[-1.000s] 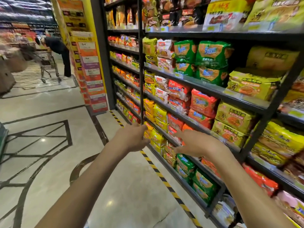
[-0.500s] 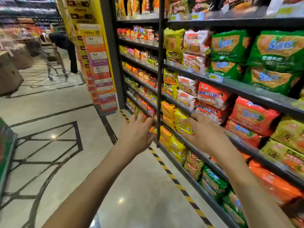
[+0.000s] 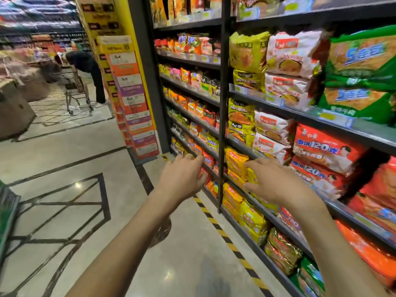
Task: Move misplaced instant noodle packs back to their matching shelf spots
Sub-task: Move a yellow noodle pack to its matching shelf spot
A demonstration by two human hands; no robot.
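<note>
A tall black shelf unit (image 3: 222,103) runs along my right, filled with instant noodle packs. Yellow-orange packs (image 3: 234,162) sit on a lower shelf, red packs (image 3: 321,151) to their right, white-pink packs (image 3: 272,127) above them, green packs (image 3: 360,61) at the upper right. My right hand (image 3: 276,183) is stretched out with spread fingers, its fingertips at the yellow-orange packs; it holds nothing. My left hand (image 3: 184,179) hovers open in front of the small red packs (image 3: 207,161) on the left shelf section, just left of the black upright post.
A yellow-and-black striped line (image 3: 225,234) on the floor runs along the shelf base. A stacked carton display (image 3: 130,93) stands at the shelf end. Further back a person (image 3: 90,69) bends over a shopping cart (image 3: 72,91). A green basket edge (image 3: 6,213) shows at far left.
I have moved forward along the aisle and closer to the shelves. Both hands have risen and reached toward the lower shelves, the right hand now at the yellow-orange packs.
</note>
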